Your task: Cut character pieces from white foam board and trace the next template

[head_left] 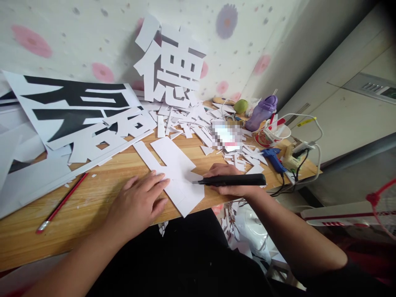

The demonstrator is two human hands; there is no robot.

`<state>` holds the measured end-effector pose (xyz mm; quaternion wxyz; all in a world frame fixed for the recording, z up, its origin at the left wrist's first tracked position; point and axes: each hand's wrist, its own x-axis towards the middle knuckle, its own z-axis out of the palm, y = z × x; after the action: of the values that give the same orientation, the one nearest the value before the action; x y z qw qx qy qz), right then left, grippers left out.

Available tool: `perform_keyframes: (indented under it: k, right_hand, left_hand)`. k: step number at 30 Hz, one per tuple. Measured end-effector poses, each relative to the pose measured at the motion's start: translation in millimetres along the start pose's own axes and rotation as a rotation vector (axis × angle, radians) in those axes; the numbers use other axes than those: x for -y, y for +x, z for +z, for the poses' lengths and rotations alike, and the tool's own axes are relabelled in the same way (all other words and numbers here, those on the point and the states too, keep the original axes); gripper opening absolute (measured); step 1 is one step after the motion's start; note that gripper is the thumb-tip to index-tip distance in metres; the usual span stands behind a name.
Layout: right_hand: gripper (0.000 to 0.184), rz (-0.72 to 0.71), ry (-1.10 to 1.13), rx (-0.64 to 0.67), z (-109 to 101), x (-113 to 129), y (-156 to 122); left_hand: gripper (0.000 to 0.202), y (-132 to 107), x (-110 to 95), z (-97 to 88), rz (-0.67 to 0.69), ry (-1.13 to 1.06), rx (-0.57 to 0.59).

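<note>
A white board cutout [177,165] lies near the table's front edge, with a slot cut into its far side and faint lines on its surface. Fingertips of my left hand [142,196] rest on the board's left edge, the fingers stretched out and the thumb apart. In my right hand [227,173] is a black utility knife [233,180], its handle pointing right. The blade reaches over the right part of the board; whether its tip touches cannot be made out. My right palm is partly hidden behind the knife.
Behind lie many white offcuts [185,117] and a lit phone [227,136]. A white cut-out character [176,66] leans on the wall. Around stand a purple bottle [262,111], a paper tub [272,134], a blue glue gun [274,160] with its cord, and a red pencil [62,204].
</note>
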<state>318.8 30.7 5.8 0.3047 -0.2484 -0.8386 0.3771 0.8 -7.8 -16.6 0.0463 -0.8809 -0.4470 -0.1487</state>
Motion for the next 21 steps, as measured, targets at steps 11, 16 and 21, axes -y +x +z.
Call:
perform_keyframes:
  k: [11, 16, 21]
  right_hand:
    - [0.027, 0.113, -0.089, -0.256, 25, 13, 20]
    - [0.028, 0.131, -0.089, -0.229, 35, 14, 26]
    - [0.028, 0.142, -0.114, -0.235, 36, 11, 25]
  left_hand:
    - [0.045, 6, -14, -6.4, 0.004, 0.067, 0.040]
    - [0.047, 10, -18, -10.8, 0.011, 0.087, 0.071]
    - [0.047, 10, -18, -9.4, 0.007, 0.093, 0.064]
